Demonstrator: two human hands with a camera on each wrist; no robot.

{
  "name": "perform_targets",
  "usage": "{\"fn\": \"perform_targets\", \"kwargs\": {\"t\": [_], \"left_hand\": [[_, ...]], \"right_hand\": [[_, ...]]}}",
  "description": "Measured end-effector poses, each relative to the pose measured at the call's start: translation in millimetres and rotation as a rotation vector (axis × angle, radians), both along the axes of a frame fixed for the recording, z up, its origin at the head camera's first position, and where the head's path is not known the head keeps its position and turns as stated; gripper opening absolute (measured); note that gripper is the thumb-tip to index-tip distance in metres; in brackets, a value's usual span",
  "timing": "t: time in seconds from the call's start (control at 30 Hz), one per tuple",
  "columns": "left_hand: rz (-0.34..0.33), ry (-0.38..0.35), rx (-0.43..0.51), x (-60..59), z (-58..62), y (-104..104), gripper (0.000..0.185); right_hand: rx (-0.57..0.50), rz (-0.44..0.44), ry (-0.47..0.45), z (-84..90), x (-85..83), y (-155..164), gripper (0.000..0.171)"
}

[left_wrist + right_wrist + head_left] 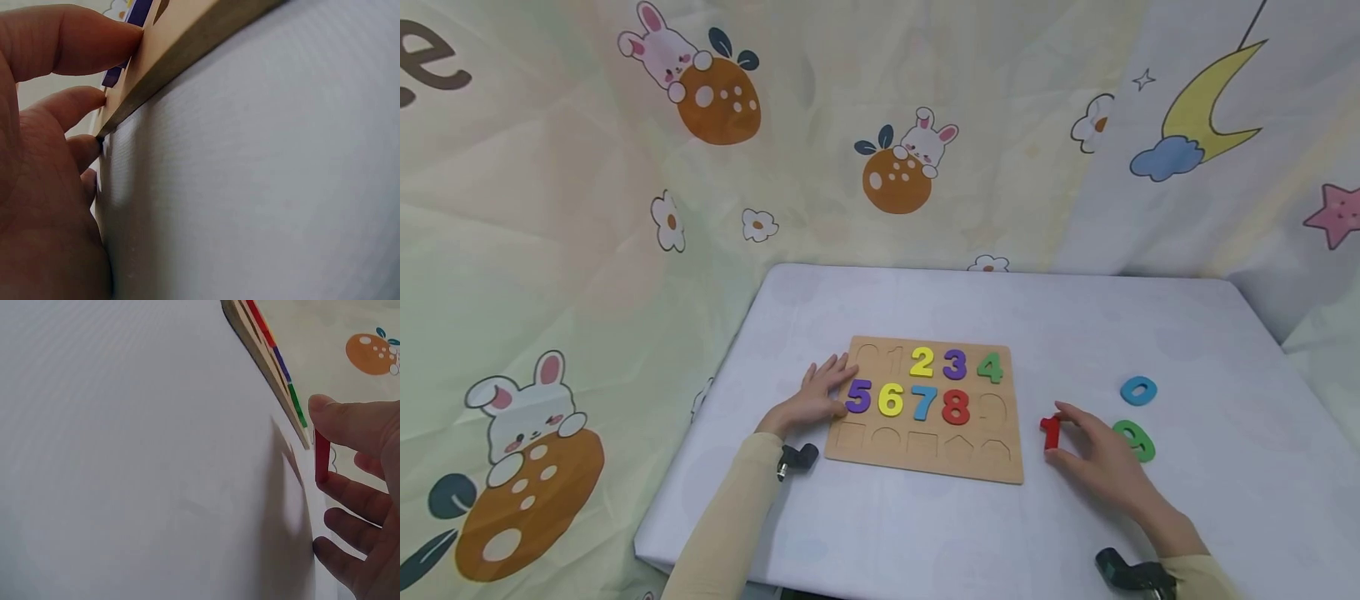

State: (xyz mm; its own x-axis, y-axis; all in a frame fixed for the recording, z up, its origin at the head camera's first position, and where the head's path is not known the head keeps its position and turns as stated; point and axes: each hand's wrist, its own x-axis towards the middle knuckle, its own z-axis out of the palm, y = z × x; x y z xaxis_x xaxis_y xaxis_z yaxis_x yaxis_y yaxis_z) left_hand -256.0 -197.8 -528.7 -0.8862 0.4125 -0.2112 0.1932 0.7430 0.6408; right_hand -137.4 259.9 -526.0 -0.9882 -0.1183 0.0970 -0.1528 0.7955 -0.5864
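Right hand (1101, 462) down on the white table (1187, 333), thumb and forefinger pinching the red 1 (1049, 432) by its flat sides, seen edge-on between those fingers in the right wrist view (322, 456); piece resting on the cloth just beside the right edge of the wooden puzzle board (925, 454), touching neither board nor other pieces. Left hand (816, 396) lying flat at the board's left edge, fingers straight and relaxed, fingertips on the wood near the purple 5 (858, 397), gripping nothing, thumb pressed against the board's rim in the left wrist view (94, 37). Seated in their cut-outs: 2 (921, 362), 3 (954, 364), 4 (990, 367), 6 (891, 400), 7 (923, 402), 8 (956, 406); recesses at the top left and at the right end of the middle row unfilled. Blue 0 (1138, 390) and green 9 (1133, 439) loose on the table beyond the right hand, the 9 partly hidden behind it. Likely light, stiff and thin, probably painted wood, smooth on its faces; unlikely to bend or break; best taken by the narrow edges across the stem, as pinched now
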Motion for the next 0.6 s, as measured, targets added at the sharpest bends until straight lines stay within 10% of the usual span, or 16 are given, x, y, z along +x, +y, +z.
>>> {"fn": "perform_targets", "kwargs": {"t": [0.6], "left_hand": [[0.014, 0.003, 0.005, 0.7, -0.8, -1.1, 0.086]], "right_hand": [[-0.052, 0.069, -0.009, 7.5, -20.1, -39.1, 0.08]]}}
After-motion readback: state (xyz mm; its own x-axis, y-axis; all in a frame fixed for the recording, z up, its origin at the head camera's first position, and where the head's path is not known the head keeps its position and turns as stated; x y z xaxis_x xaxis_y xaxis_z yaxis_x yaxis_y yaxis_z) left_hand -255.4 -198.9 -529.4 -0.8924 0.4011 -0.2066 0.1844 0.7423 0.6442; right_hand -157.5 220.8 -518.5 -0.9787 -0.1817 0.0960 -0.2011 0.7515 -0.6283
